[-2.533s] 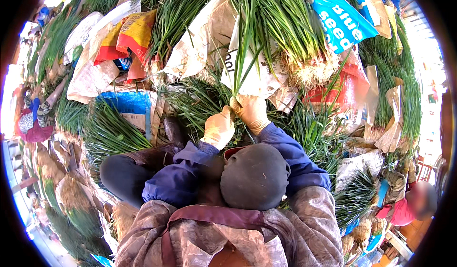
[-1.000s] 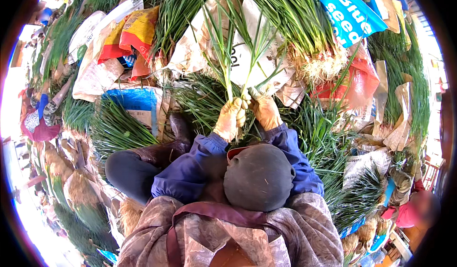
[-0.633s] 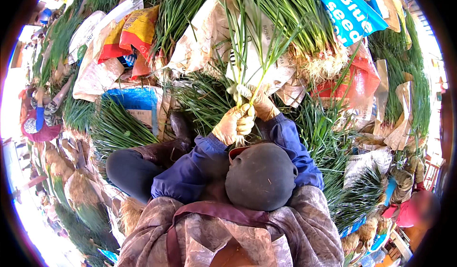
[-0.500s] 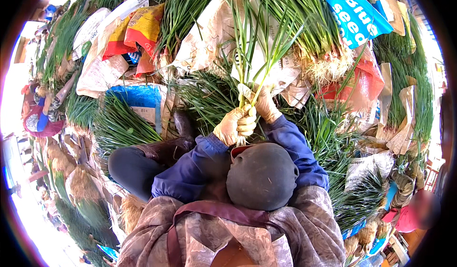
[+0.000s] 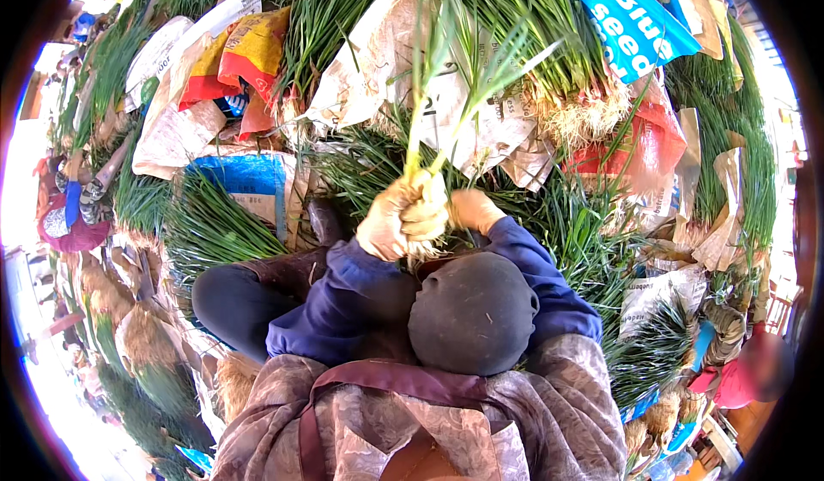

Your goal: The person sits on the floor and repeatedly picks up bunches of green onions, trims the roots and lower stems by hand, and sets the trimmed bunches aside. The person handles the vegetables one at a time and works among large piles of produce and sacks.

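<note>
My left hand (image 5: pixel 402 217), in what looks like a thin pale yellow glove, is closed round the lower stems of a few green onions (image 5: pixel 413 138). Their long leaves fan upward, and pale roots show beneath the fist. Just to the right is my right hand (image 5: pixel 475 210), close to the left one and low by the stems. Its fingers are bent inward and mostly hidden, so I cannot tell whether they hold anything. Loose green onion leaves (image 5: pixel 365 168) lie behind and around both hands.
A large bundle of green onions (image 5: pixel 571 78) lies ahead, roots toward me, on pale printed sacks (image 5: pixel 365 73). Another bunch (image 5: pixel 223 223) is at left beside a blue-and-white sack (image 5: pixel 245 176). A blue bag (image 5: pixel 635 22) sits far right. Another person in pink (image 5: pixel 730 384) is at lower right.
My left hand has shifted slightly left and toward me with the green onions. The right hand has come down off the upper stems to beside the left fist. The leaves blur with motion.
</note>
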The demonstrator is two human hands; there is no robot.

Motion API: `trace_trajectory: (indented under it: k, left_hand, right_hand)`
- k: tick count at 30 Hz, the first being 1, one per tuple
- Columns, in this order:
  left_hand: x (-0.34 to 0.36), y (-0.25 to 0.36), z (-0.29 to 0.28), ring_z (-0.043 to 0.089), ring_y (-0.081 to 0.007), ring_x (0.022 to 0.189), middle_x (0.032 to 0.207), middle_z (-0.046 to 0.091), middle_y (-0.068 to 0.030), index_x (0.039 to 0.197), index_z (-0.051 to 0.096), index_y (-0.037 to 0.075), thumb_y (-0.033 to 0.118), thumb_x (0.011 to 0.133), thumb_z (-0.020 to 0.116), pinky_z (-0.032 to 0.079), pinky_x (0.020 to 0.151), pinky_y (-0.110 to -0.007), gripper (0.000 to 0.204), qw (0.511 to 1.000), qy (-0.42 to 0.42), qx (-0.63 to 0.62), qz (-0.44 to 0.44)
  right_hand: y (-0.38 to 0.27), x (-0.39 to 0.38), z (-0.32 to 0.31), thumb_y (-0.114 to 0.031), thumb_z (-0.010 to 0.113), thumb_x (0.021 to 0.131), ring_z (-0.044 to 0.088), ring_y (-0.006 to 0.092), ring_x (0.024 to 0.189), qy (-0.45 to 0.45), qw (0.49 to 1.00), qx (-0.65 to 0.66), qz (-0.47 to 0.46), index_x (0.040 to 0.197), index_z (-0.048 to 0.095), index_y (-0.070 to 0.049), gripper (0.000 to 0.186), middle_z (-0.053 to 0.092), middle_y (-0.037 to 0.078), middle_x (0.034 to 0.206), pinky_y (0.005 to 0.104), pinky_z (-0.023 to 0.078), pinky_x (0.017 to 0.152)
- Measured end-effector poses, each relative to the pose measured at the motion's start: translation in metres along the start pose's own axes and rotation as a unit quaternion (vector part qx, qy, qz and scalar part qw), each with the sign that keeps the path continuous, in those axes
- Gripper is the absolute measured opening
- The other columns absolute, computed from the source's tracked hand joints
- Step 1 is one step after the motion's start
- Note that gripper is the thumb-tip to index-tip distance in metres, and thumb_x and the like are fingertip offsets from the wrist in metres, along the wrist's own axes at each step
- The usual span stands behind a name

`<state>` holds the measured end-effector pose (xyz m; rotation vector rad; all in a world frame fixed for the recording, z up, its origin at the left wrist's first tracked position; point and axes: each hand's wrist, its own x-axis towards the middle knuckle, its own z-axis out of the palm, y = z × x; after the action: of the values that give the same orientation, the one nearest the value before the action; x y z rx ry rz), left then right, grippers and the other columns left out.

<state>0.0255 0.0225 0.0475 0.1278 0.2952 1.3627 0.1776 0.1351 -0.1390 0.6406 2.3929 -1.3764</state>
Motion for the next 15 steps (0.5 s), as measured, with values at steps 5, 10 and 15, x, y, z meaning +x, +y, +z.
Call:
trace_trajectory:
  k: [5,10,15]
  left_hand:
    - [0.003,0.041,-0.003,0.034,-0.0064,0.048,0.059,0.038,0.0038,0.085,0.052,0.009,0.031,0.098,0.047,0.028,0.043,-0.021,0.026,0.982,0.12,0.124,0.08]
    - [0.024,0.016,-0.079,0.033,-0.0089,0.05,0.058,0.037,0.0025,0.081,0.049,0.011,0.032,0.096,0.049,0.027,0.045,-0.024,0.025,0.989,0.126,0.066,0.031]
    - [0.017,0.012,-0.052,0.043,-0.0086,0.054,0.064,0.044,0.0024,0.11,0.053,0.003,0.033,0.098,0.048,0.036,0.049,-0.023,0.033,0.953,0.168,0.221,0.126]
  right_hand:
    - [-0.051,-0.02,-0.068,-0.05,0.058,0.084,0.067,0.0282,0.069,0.099,0.989,0.052,0.101,0.083,0.071,-0.015,0.038,0.069,0.011,0.076,0.0382,0.052,0.069]
    - [-0.039,0.045,-0.11,-0.024,0.066,0.084,0.064,0.0278,0.078,0.383,0.908,-0.077,0.152,0.1,0.06,-0.005,0.025,0.066,0.013,0.09,0.0409,0.05,0.066]
    - [-0.018,0.042,-0.1,-0.023,0.055,0.091,0.063,0.0251,0.09,0.312,0.949,0.031,0.018,0.12,0.059,-0.007,0.033,0.064,0.018,0.095,0.0374,0.051,0.077]
